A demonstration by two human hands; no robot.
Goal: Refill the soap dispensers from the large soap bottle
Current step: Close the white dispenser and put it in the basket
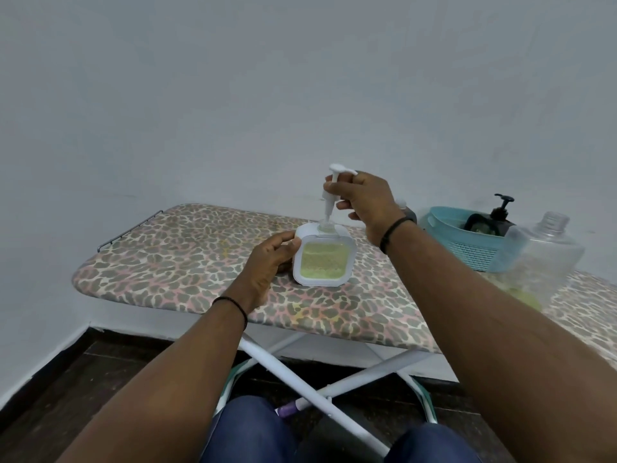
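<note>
A white square soap dispenser (321,259) with green soap behind its clear front stands on the ironing board (187,255). My left hand (267,262) grips its left side. My right hand (365,198) pinches the white pump head (330,192) above the dispenser's open neck, with the pump's tube reaching down into the neck. The large clear soap bottle (541,259) stands uncapped at the right of the board, a little green soap low inside it.
A teal plastic basket (467,248) behind the large bottle holds a dark dispenser with a black pump (500,212). The board has a leopard-print cover, white crossed legs below and a wall close behind. My knees are under its front edge.
</note>
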